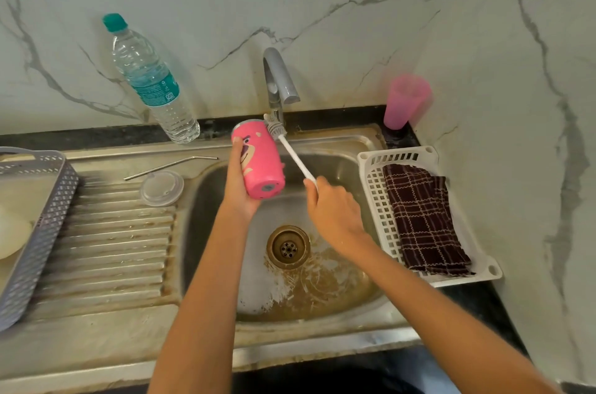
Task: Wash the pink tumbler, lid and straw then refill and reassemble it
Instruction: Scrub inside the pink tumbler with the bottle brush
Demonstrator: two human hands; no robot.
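Observation:
My left hand (237,187) grips the pink tumbler (259,160) over the sink basin (342,164), tilted with its mouth toward the tap and its base toward me. My right hand (333,210) holds the white handle of a bottle brush (292,152); its bristle head is at the tumbler's mouth, just under the grey tap (279,77). The clear lid (162,188) lies flat on the draining board, left of the basin. The metal straw (171,163) lies just behind it.
A water bottle (151,81) with a green cap stands at the back left. A pink plastic cup (407,100) stands in the back right corner. A white basket (377,197) holding a checked cloth (422,219) sits right of the basin, a grey basket (35,232) far left.

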